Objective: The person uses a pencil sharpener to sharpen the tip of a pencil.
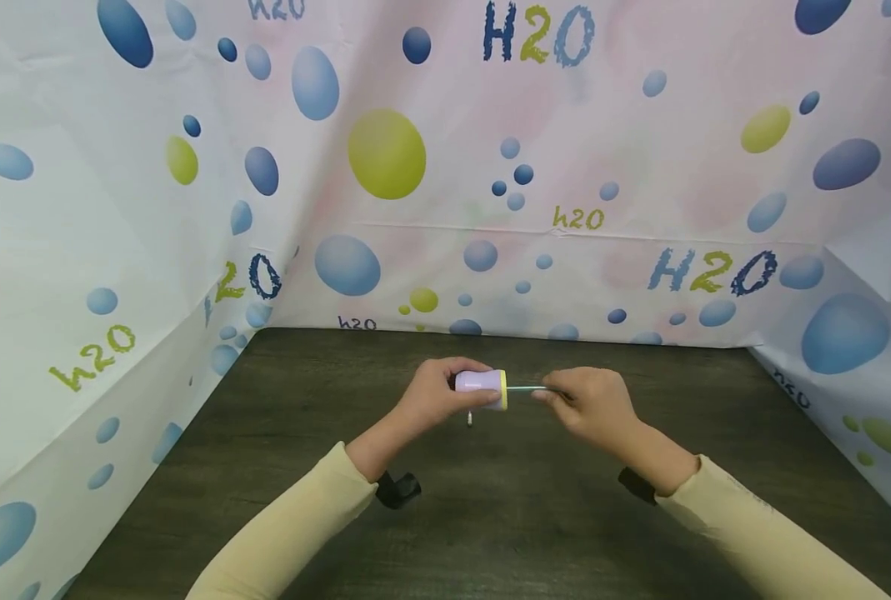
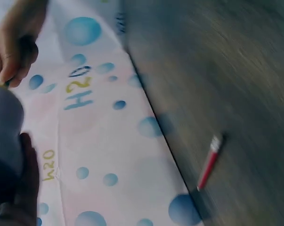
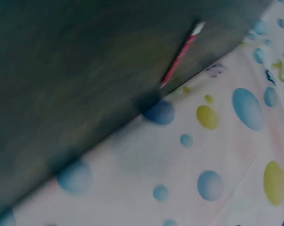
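Above the dark table, my left hand [image 1: 433,392] grips a lilac pencil sharpener [image 1: 478,382], a cylinder with a yellow rim, held level. My right hand [image 1: 591,400] pinches a thin greenish pencil [image 1: 523,388] whose far end meets the yellow rim; any part inside is hidden. In the left wrist view, the sharpener [image 2: 5,113] looms at the left edge, with the right hand [image 2: 12,52] beyond it. A red pencil [image 2: 209,167] with a silvery end lies on the table, mostly hidden behind the left hand in the head view.
The dark wooden table [image 1: 490,517] ends against a white backdrop [image 1: 445,100] printed with blue and green spots and H2O lettering, which encloses the back and both sides. Dark wrist straps [image 1: 398,490] show below the hands.
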The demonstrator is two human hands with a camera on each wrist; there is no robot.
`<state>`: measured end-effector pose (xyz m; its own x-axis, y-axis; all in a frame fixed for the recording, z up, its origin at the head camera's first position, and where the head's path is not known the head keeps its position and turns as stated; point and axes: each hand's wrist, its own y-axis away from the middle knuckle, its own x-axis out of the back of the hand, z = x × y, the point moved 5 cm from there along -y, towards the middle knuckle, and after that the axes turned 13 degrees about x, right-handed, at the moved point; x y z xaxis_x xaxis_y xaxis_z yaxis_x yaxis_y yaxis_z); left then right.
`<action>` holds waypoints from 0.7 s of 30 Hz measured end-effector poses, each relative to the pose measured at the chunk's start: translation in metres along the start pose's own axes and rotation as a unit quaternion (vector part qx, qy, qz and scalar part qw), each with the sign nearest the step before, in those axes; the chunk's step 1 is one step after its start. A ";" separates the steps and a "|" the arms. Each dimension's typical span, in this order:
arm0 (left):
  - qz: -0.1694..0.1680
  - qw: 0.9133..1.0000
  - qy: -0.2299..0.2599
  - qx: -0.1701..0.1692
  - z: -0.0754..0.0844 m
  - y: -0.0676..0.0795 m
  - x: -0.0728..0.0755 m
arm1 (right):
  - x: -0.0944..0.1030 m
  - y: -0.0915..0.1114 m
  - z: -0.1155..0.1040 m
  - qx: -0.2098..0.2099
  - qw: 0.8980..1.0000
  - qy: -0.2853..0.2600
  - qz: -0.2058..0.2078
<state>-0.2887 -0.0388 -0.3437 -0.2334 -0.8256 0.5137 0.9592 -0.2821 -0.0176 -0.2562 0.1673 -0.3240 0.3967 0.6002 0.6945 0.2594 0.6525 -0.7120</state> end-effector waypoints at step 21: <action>-0.020 0.991 0.060 0.118 -0.020 -0.010 0.003 | -0.012 0.008 -0.003 0.106 0.987 0.119 -0.003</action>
<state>-0.3025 -0.0478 -0.3591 -0.2761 -0.8725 0.4032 0.9559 -0.2057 0.2096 -0.2561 0.1641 -0.3379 0.5982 0.4861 0.6371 0.0821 0.7537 -0.6521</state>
